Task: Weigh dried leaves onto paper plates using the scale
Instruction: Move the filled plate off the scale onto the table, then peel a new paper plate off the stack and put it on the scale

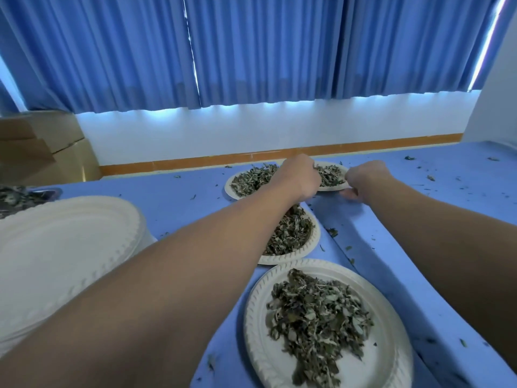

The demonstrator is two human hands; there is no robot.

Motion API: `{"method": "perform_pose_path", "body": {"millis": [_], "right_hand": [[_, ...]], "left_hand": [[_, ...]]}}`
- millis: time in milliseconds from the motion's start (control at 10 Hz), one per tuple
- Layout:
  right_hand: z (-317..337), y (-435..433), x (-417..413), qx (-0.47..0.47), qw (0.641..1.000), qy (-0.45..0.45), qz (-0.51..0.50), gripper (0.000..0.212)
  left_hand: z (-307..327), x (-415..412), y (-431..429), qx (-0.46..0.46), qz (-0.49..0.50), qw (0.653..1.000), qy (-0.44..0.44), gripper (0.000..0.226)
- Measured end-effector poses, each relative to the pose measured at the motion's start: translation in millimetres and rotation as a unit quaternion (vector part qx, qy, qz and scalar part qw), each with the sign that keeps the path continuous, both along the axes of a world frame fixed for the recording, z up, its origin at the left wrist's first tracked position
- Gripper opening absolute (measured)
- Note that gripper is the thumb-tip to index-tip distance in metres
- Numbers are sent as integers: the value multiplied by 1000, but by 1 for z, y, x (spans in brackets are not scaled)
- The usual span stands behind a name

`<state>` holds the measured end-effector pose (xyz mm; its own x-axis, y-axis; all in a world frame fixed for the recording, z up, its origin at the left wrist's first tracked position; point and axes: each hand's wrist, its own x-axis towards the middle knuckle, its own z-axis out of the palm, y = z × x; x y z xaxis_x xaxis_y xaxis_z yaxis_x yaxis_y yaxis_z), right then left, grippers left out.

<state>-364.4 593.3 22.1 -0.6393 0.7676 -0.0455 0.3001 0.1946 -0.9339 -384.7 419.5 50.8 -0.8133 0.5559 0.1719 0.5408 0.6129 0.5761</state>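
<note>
The dried leaves are crumpled grey-green flakes with pale stems, heaped in loose piles on four white paper plates with ridged rims, all on a blue table (195, 197). The nearest plate (391, 357) is bottom centre; the middle plate (307, 247) lies just beyond it, and a left plate (233, 189) and the far plate (334, 187) sit side by side near the table's back edge. Loose bits of leaf are scattered over the table.

Both arms reach to the far plate. The right hand (363, 177) is at its near right rim, fingers curled and the thumb poking out under the edge, gripping the rim. The left hand (300, 175) covers the plate's left side, and only its back shows, so whether those fingers pinch leaves or the rim cannot be told.

The left forearm hides part of the middle plate. A stack of empty plates (64, 242) is cut off at the left, and a dark leaf pile (14, 197) behind it is mostly out of view.
</note>
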Motion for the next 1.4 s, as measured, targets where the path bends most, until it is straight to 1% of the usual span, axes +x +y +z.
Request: {"method": "perform_pose_path", "body": {"millis": [100, 200, 300, 400, 500, 600, 700, 800, 900, 1000, 1100, 1200, 1300, 1400], "right_hand": [[21, -29, 20, 32, 999, -37, -14, 33], [50, -72, 39, 114, 993, -37, -13, 28], [81, -128, 56, 126, 990, 19, 62, 16], [110, -186, 73, 138, 979, 72, 135, 28], [130, -245, 100, 159, 962, 107, 193, 33], [133, -301, 131, 212, 931, 112, 276, 21], [117, -349, 160, 299, 881, 75, 360, 27], [91, -384, 183, 343, 829, 45, 439, 46], [71, -398, 194, 404, 785, 41, 467, 44], [68, -396, 191, 394, 801, 69, 445, 13], [71, -391, 183, 382, 809, 55, 444, 13], [79, -386, 172, 348, 819, 40, 455, 17], [86, -382, 166, 341, 810, 31, 477, 13], [91, -381, 162, 332, 808, 19, 486, 12]], "left_hand": [[25, 19, -19, -8, -14, 1000, 11, 37], [57, 40, -38, -28, -11, 999, 34, 22], [94, 62, -68, -42, -1, 997, 65, 22], [124, 85, -115, -62, 16, 994, 85, 27], [142, 109, -179, -56, 61, 992, 95, 36], [139, 132, -246, -30, 94, 993, 71, 35], [119, 155, -305, -22, 118, 992, 38, 33], [88, 168, -355, 8, 133, 991, 15, 38], [52, 178, -394, 16, 129, 991, 1, 46], [19, 188, -417, 114, 154, 981, 31, 44], [0, 197, -423, 243, 210, 947, -6, 40], [-10, 204, -422, 305, 262, 912, -86, 27], [-13, 210, -419, 365, 274, 876, -154, 13], [-7, 212, -414, 417, 241, 853, -202, 8]]}}
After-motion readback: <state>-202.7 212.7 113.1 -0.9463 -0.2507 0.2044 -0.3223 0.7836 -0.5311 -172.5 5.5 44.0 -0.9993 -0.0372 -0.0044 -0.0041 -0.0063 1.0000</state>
